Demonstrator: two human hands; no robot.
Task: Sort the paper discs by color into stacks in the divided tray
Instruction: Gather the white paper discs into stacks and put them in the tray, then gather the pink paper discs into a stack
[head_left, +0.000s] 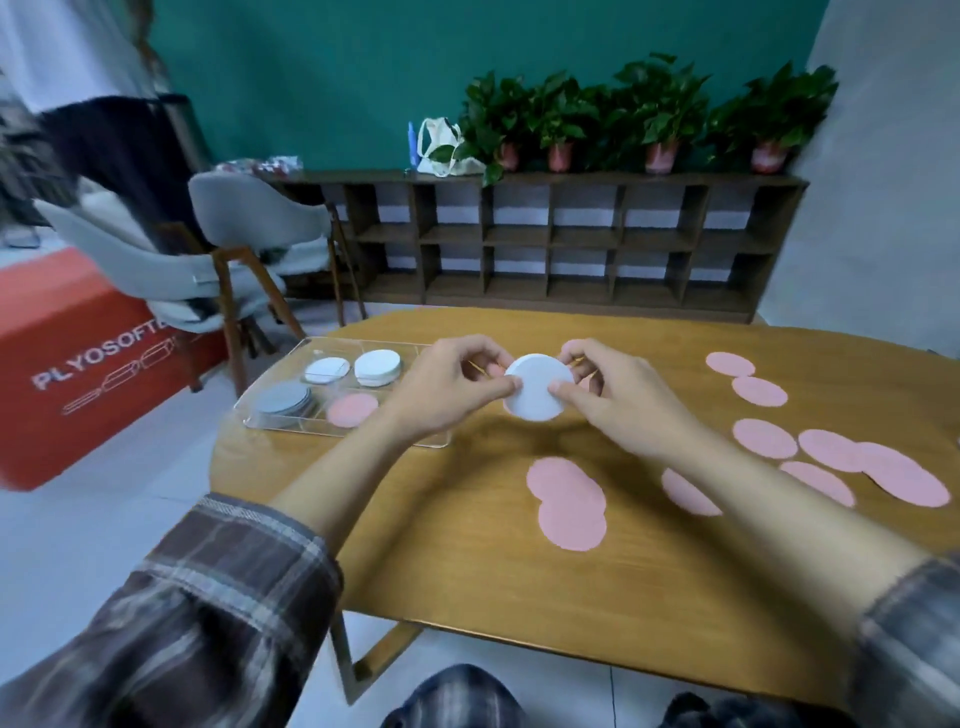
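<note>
Both hands hold a stack of white discs (537, 388) above the table, just right of the clear divided tray (270, 423). My left hand (451, 383) pinches its left edge and my right hand (613, 389) pinches its right edge. In the tray lie a white stack (377, 366), a pale blue-white stack (326, 370), a grey stack (284, 400) and a pink disc (353, 409). Several loose pink discs lie on the table: two overlapping near the middle (569, 501), others at the right (831, 449).
The wooden table (467, 561) has a rounded front-left edge. Behind it stand grey chairs (244, 228), a red box (78, 364), and a dark shelf (545, 244) with potted plants. A person stands at the far left.
</note>
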